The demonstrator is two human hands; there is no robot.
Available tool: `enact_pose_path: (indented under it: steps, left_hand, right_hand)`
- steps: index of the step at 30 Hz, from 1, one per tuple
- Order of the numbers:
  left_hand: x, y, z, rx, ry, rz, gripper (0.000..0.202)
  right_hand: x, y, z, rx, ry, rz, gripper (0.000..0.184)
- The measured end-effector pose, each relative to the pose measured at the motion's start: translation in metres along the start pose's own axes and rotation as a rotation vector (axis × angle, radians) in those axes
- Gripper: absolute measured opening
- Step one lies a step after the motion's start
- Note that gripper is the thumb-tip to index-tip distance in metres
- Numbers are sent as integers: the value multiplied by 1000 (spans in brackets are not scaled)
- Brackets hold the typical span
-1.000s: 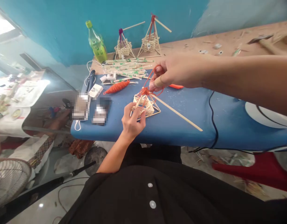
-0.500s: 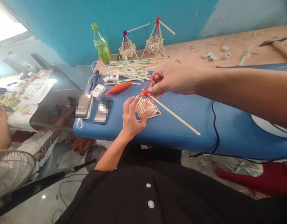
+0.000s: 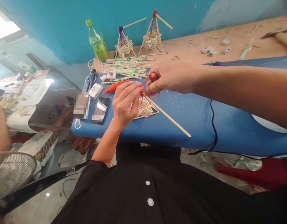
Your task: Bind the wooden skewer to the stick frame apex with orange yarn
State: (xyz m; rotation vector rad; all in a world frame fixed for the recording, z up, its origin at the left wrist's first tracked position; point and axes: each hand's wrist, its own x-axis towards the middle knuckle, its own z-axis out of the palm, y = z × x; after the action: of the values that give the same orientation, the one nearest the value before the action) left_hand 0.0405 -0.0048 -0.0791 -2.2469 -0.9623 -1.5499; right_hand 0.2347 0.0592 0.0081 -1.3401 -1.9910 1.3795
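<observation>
Seemingly tying atop the stick frame (image 3: pixel 146 108) on the blue tabletop (image 3: pixel 185 104), the right hand (image 3: pixel 167 77) is pinching orange cord (image 3: pixel 145 79) between closed fingertips, while the left hand (image 3: pixel 124 102) is curling close, its hold hidden, next needing even tension, with room opening rightward and the tabletop's near edge close

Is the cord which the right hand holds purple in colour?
No, the cord looped at the right hand is plainly orange.
</observation>
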Motion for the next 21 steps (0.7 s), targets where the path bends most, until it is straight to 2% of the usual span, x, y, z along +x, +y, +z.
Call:
enact_pose_path:
  steps: [2, 4, 6, 8, 11, 14, 18, 21]
  left_hand:
    - [4, -5, -4, -7, -23, 39, 25]
    - [7, -8, -7, -23, -48, 65, 26]
    - [9, -11, -10, -42, -63, 73, 27]
    - [10, -14, -11, -69, -69, 72, 26]
    - [11, -18, -10, -119, -67, 69, 25]
    - [12, -21, -10, -157, -80, 51, 25]
    - [14, -23, -11, -201, -101, 22, 21]
    - [16, -24, -13, -210, -143, -34, 17]
  right_hand:
    - [-6, -8, -2, 71, -34, 83, 27]
    - [-12, -12, -6, 53, 3, 161, 32]
    - [-17, -7, -13, -19, 76, 236, 45]
    - [-22, 5, -19, -71, 118, 297, 51]
    - [-32, 28, -25, -168, 94, 253, 46]
    - [-42, 50, -22, -299, 91, 205, 41]
    - [-57, 75, -3, -412, 91, 161, 30]
    - [-73, 92, 17, -439, 103, 85, 32]
